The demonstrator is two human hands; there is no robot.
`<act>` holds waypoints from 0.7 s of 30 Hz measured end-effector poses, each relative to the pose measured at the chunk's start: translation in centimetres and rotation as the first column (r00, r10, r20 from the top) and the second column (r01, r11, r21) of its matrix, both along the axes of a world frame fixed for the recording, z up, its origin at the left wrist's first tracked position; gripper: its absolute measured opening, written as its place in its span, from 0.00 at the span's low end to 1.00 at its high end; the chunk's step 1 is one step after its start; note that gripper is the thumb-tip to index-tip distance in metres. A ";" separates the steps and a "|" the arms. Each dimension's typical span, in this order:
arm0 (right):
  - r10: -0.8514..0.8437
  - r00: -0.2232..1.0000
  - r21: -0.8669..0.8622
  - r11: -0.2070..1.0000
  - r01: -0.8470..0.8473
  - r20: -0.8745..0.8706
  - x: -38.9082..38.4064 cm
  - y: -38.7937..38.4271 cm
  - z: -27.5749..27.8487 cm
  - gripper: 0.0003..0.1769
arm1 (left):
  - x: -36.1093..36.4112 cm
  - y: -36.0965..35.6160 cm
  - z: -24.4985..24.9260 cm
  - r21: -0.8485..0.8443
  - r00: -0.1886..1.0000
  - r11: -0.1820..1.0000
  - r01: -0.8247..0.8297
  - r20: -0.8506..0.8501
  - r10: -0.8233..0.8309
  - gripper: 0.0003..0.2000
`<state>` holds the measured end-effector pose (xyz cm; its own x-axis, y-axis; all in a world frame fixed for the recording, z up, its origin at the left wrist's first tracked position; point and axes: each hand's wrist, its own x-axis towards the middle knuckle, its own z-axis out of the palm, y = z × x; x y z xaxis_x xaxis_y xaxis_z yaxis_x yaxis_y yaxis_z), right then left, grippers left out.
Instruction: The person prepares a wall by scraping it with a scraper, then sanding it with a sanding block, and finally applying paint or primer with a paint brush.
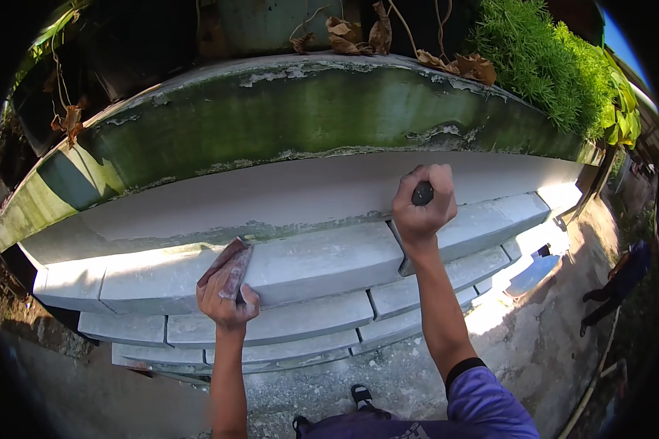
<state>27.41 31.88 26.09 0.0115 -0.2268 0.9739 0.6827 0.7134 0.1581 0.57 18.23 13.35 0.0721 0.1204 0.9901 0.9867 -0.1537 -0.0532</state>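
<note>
My left hand (pixel 225 301) is closed around a folded, dusty reddish-brown sheet of sandpaper (pixel 236 272), just over the top ledge of pale grey blocks (pixel 307 269). Higher up and to the right, my right hand (pixel 425 199) grips a tool by its dark handle (pixel 422 193). Only the round butt of that handle shows; the working end is hidden behind my fist. Behind both hands runs a smooth whitish wall band (pixel 293 192), with a rough greenish strip along its foot.
A mossy green curved rim (pixel 271 121) with peeling paint overhangs the band. Dry leaves (pixel 351 36) and a bushy green plant (pixel 542 66) top it. Lower block rows (pixel 307 328) step down towards my feet (pixel 361 395). A pipe (pixel 600 366) lies at right.
</note>
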 end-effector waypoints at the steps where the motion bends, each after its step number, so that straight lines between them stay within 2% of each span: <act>1: 0.031 0.998 0.112 0.993 -0.024 -0.061 0.5 -0.7 0.5 0.14 | -0.2 0.1 0.4 0.002 1.000 1.000 0.008 -0.003 -0.008 0.15; 2: 0.213 0.960 0.170 0.968 -0.183 -0.179 0.9 -1.1 0.2 0.19 | 0.1 0.1 0.6 -0.002 1.000 1.000 0.017 -0.001 -0.017 0.15; 4: 0.321 0.919 0.269 0.928 -0.257 -0.228 1.1 -1.5 0.6 0.18 | 0.3 0.0 0.9 -0.004 1.000 1.000 0.023 0.007 -0.023 0.14; 7: 0.055 0.996 0.028 0.998 -0.053 -0.072 -0.6 1.2 -1.2 0.15 | 0.8 -0.3 1.0 -0.013 0.999 0.999 0.039 0.015 -0.039 0.14; 10: 0.213 0.952 0.218 0.962 -0.165 -0.220 0.8 -1.1 -0.1 0.17 | 0.7 -0.2 1.5 -0.015 0.998 0.998 0.064 0.019 -0.063 0.14; 12: 0.267 0.941 0.220 0.950 -0.221 -0.207 0.8 -1.0 0.0 0.16 | 0.9 -0.1 1.6 -0.014 0.997 0.998 0.068 0.026 -0.068 0.14; 14: 0.128 0.988 0.148 0.982 -0.115 -0.081 -0.5 0.8 -0.9 0.14 | 0.8 -0.2 1.0 -0.013 0.999 0.999 0.035 0.017 -0.035 0.14; 15: 0.129 0.986 0.080 0.989 -0.120 -0.106 -0.8 1.0 -1.0 0.12 | 0.7 -0.3 0.9 -0.009 1.000 1.000 0.019 0.011 -0.019 0.14; 18: 0.192 0.951 0.245 0.960 -0.132 -0.243 0.9 -1.2 -0.1 0.16 | 1.0 -0.3 1.5 -0.008 0.998 0.998 0.057 0.023 -0.057 0.14; 19: 0.358 0.878 0.303 0.916 -0.263 -0.319 1.3 -1.2 -0.6 0.18 | 0.9 -0.1 1.5 0.001 0.999 0.999 0.047 0.018 -0.047 0.14; 21: 0.224 0.955 0.291 0.943 -0.161 -0.196 0.4 0.8 -0.6 0.17 | 0.9 -0.1 1.1 0.003 1.000 1.000 0.029 0.011 -0.029 0.14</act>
